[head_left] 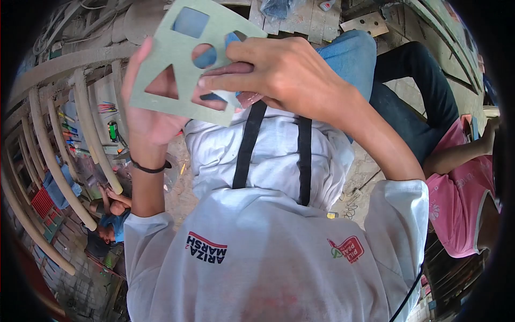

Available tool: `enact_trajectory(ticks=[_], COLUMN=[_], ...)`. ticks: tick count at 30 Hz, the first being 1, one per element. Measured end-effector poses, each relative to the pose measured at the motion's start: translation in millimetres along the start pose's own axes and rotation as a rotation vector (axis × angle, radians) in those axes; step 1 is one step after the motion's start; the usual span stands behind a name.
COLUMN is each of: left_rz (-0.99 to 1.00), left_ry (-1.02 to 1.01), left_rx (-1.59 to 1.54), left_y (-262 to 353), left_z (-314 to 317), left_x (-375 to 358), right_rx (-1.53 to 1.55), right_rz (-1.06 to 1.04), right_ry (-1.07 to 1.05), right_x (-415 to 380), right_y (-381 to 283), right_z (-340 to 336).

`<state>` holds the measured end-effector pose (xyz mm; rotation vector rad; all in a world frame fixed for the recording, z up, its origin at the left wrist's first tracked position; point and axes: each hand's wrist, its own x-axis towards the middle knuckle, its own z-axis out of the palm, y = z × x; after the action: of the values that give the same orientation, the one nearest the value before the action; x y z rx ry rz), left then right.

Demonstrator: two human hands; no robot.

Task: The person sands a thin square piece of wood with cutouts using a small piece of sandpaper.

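A pale green flat board (153,51) with square, round, triangular and other cutouts is held up in front of me, tilted. My left hand (153,115) grips it from behind and along its left edge; skin shows through the triangular and round holes. Across the board's right side lies my right hand (287,75), its fingers bent and pressed together by the round and lower-right cutouts. A small pinkish-brown piece (249,99) shows under the right palm; I cannot make out what it is. The left hand and the board are slightly blurred.
A curved wooden slatted frame (83,102) stands at my left. Beyond it sits a person in a blue shirt (114,225). Close on my right is a person in a pink shirt (461,185). A board with holes (365,24) and a clear plastic bag (279,7) lie ahead.
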<state>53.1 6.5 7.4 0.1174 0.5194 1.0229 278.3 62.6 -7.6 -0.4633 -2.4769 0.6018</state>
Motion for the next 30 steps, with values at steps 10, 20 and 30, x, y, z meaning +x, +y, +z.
enact_trajectory(ticks=[10, 20, 30], left_rz=[0.019, 0.002, 0.054], left_ry=[0.232, 0.19, 0.16], left_rx=[0.105, 0.011, -0.055], left_y=[-2.9, -9.9, -5.2], left_z=[20.6, -0.4, 10.1], left_x=[0.3, 1.6, 2.6], right_rx=[-0.003, -0.012, 0.077], right_rz=[0.005, -0.013, 0.101], right_ry=[-0.062, -0.095, -0.112], right_x=[-4.3, 0.1, -12.4], right_y=[-0.6, -1.2, 3.8], right_z=[-6.7, -5.2, -18.4])
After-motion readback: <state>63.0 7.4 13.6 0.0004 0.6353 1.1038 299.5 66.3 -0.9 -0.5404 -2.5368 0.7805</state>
